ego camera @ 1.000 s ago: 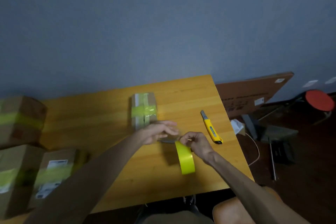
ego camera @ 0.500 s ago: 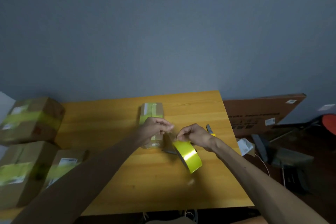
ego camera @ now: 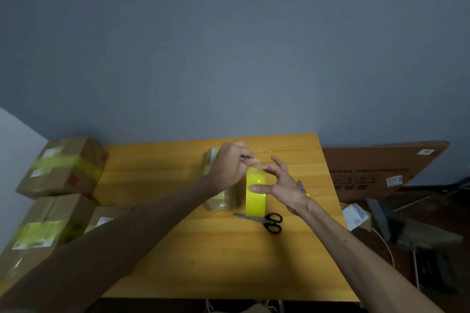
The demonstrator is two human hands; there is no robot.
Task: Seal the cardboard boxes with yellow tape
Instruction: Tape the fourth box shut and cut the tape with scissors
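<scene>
yellow tape roll (ego camera: 255, 195) stands on edge mid-desk (ego camera: 178, 262), just right of the small box (ego camera: 220, 202). Left hand (ego camera: 230, 168) has its fingers curled, pinching at the roll's top; right hand (ego camera: 281, 183) has a narrow grip on the roll, thumb on its side, index over the top, other fingers spread. Scissors (ego camera: 265, 220) lie just nearside of the roll, and taped boxes (ego camera: 63, 168) sit by the left edge.

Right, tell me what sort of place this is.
Probably a makeshift packing station: cardboard boxes banded with yellow tape, a yellow tape roll, and scissors on a wooden table.
</scene>
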